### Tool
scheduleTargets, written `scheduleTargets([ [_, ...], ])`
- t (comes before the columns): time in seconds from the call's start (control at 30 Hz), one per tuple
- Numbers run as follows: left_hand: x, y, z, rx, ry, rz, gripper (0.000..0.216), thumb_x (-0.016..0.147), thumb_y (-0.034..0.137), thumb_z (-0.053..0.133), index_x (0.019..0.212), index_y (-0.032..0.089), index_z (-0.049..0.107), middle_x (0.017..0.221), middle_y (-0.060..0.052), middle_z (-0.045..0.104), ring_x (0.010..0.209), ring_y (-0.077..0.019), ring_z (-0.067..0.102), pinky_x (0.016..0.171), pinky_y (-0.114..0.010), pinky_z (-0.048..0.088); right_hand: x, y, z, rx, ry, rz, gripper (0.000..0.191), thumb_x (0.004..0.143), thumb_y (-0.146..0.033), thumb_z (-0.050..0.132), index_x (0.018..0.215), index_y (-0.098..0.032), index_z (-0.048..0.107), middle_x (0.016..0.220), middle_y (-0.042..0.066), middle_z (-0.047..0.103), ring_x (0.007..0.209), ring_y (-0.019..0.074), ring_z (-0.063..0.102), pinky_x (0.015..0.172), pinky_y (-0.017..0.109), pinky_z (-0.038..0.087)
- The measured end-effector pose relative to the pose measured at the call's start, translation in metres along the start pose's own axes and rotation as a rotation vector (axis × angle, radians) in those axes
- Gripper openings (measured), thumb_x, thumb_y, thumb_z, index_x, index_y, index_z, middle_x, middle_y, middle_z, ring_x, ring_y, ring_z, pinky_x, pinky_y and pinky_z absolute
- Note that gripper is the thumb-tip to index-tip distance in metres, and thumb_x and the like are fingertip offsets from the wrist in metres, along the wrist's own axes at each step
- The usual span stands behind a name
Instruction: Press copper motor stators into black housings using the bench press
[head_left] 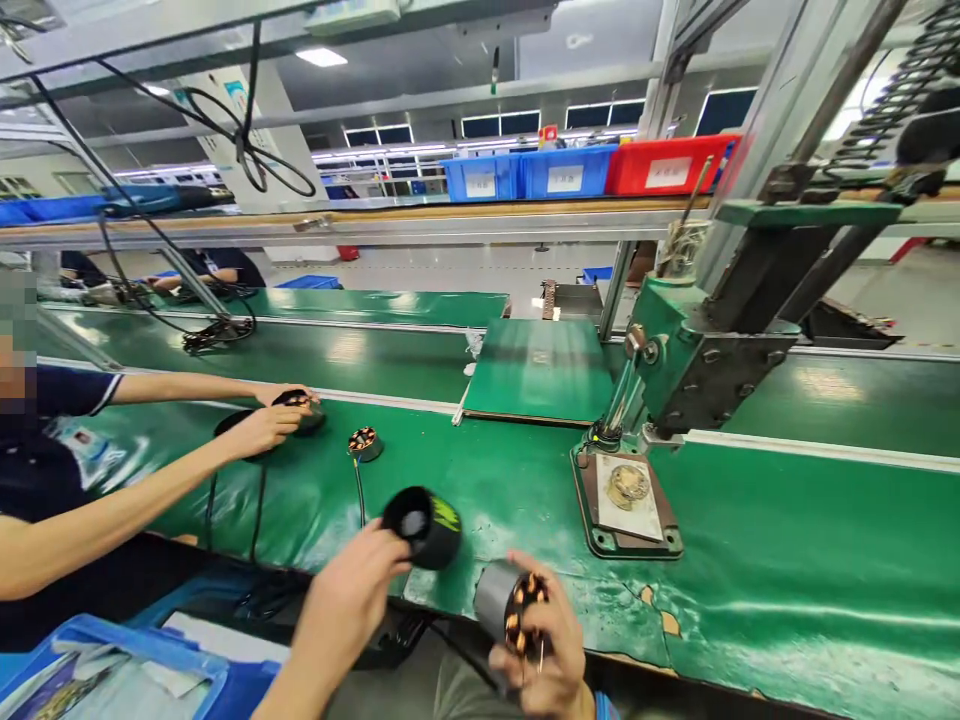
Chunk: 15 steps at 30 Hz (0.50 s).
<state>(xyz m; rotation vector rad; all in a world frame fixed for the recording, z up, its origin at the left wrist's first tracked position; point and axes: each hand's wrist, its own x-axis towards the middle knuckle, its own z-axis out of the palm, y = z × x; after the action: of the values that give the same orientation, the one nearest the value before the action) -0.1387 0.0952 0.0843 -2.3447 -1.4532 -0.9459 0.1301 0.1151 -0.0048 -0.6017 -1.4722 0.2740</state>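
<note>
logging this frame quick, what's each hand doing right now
Left hand: closed on the black cap.
Right hand: closed on the grey stator, copper coils showing.

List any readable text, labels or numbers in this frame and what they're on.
None can be read.
White labels on the two blue plastic bins and the red plastic bin: too blurred.
Yellow-green marking on the black cylindrical motor cap in the left hand: illegible.
Co-worker's white badge: too small.
Grey stator with copper windings in the right hand: no text visible.
</note>
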Motion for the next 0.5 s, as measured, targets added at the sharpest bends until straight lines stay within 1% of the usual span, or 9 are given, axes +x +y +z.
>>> scheduleTargets([
  [0.07, 0.044, 0.019, 0.054, -0.107, -0.109, 0.128, 0.018, 0.101, 0.011, 0.053, 0.094, 0.021, 0.066, 0.087, 0.000, 0.071, 0.084, -0.0159, 0.069, 0.101, -0.036, 0.059, -0.007, -0.021, -0.008, -0.024, 0.048, -0.063, 0.034, 0.110, -0.049, 0.054, 0.087, -0.023, 0.051, 0.133, 0.015, 0.067, 0.111, 0.0288, 0.073, 0.072, 0.032, 0.061],
  [0.1, 0.062, 0.028, 0.077, -0.144, -0.165, 0.156, 0.021, 0.099, 0.007, 0.052, 0.091, 0.021, 0.066, 0.085, 0.000, 0.070, 0.082, -0.0162, 0.068, 0.093, -0.034, 0.061, -0.007, -0.027, -0.013, -0.046, 0.064, -0.076, 0.033, 0.110, -0.046, 0.053, 0.085, -0.024, 0.050, 0.134, 0.015, 0.066, 0.108, 0.0278, 0.073, 0.068, 0.030, 0.059],
  [0.17, 0.086, 0.039, 0.112, -0.208, -0.265, 0.178, 0.025, 0.096, 0.003, 0.051, 0.085, 0.020, 0.066, 0.083, -0.001, 0.068, 0.082, -0.0171, 0.066, 0.083, -0.031, 0.061, 0.001, -0.030, -0.028, -0.087, 0.046, -0.083, 0.030, 0.108, -0.041, 0.054, 0.085, -0.023, 0.050, 0.138, 0.015, 0.064, 0.110, 0.0285, 0.073, 0.068, 0.030, 0.059],
  [0.2, 0.091, 0.042, 0.123, -0.236, -0.295, 0.188, 0.027, 0.095, 0.003, 0.049, 0.084, 0.021, 0.066, 0.085, -0.002, 0.069, 0.086, -0.0180, 0.067, 0.086, -0.032, 0.061, 0.009, -0.027, -0.037, -0.105, 0.013, -0.082, 0.027, 0.108, -0.042, 0.057, 0.088, -0.023, 0.052, 0.140, 0.016, 0.062, 0.115, 0.0303, 0.071, 0.073, 0.033, 0.061],
  [0.27, 0.090, 0.041, 0.135, -0.288, -0.294, 0.198, 0.028, 0.096, 0.003, 0.048, 0.094, 0.021, 0.069, 0.098, -0.004, 0.072, 0.108, -0.0214, 0.069, 0.105, -0.041, 0.058, 0.031, -0.016, -0.053, -0.138, -0.055, -0.081, 0.022, 0.106, -0.041, 0.063, 0.096, -0.023, 0.057, 0.140, 0.017, 0.062, 0.123, 0.0328, 0.068, 0.082, 0.038, 0.061],
  [0.33, 0.078, 0.035, 0.141, -0.328, -0.223, 0.144, 0.031, 0.097, 0.009, 0.054, 0.122, 0.023, 0.066, 0.126, -0.010, 0.070, 0.136, -0.0266, 0.060, 0.120, -0.051, 0.050, 0.053, 0.001, -0.062, -0.179, -0.086, -0.026, 0.019, 0.104, -0.039, 0.068, 0.100, -0.023, 0.059, 0.138, 0.017, 0.063, 0.126, 0.0321, 0.065, 0.089, 0.039, 0.060],
  [0.4, 0.061, 0.029, 0.147, -0.342, -0.154, 0.021, 0.057, 0.095, 0.017, 0.065, 0.149, 0.024, 0.047, 0.152, -0.016, 0.057, 0.150, -0.0313, 0.049, 0.121, -0.055, 0.050, 0.070, 0.024, -0.063, -0.190, -0.113, 0.040, 0.019, 0.102, -0.037, 0.072, 0.103, -0.023, 0.059, 0.134, 0.016, 0.065, 0.126, 0.0301, 0.065, 0.095, 0.040, 0.058],
  [0.43, 0.053, 0.028, 0.150, -0.340, -0.138, -0.038, 0.070, 0.093, 0.020, 0.069, 0.156, 0.024, 0.038, 0.159, -0.018, 0.051, 0.152, -0.0331, 0.047, 0.120, -0.056, 0.051, 0.076, 0.035, -0.060, -0.182, -0.121, 0.068, 0.021, 0.101, -0.038, 0.074, 0.105, -0.023, 0.059, 0.132, 0.015, 0.066, 0.125, 0.0294, 0.066, 0.097, 0.040, 0.058],
  [0.5, 0.039, 0.030, 0.158, -0.331, -0.150, -0.093, 0.081, 0.091, 0.023, 0.074, 0.160, 0.024, 0.031, 0.162, -0.020, 0.048, 0.152, -0.0357, 0.047, 0.120, -0.059, 0.051, 0.081, 0.056, -0.052, -0.156, -0.164, 0.134, 0.028, 0.098, -0.042, 0.076, 0.109, -0.023, 0.060, 0.128, 0.014, 0.068, 0.121, 0.0286, 0.067, 0.099, 0.041, 0.057],
])
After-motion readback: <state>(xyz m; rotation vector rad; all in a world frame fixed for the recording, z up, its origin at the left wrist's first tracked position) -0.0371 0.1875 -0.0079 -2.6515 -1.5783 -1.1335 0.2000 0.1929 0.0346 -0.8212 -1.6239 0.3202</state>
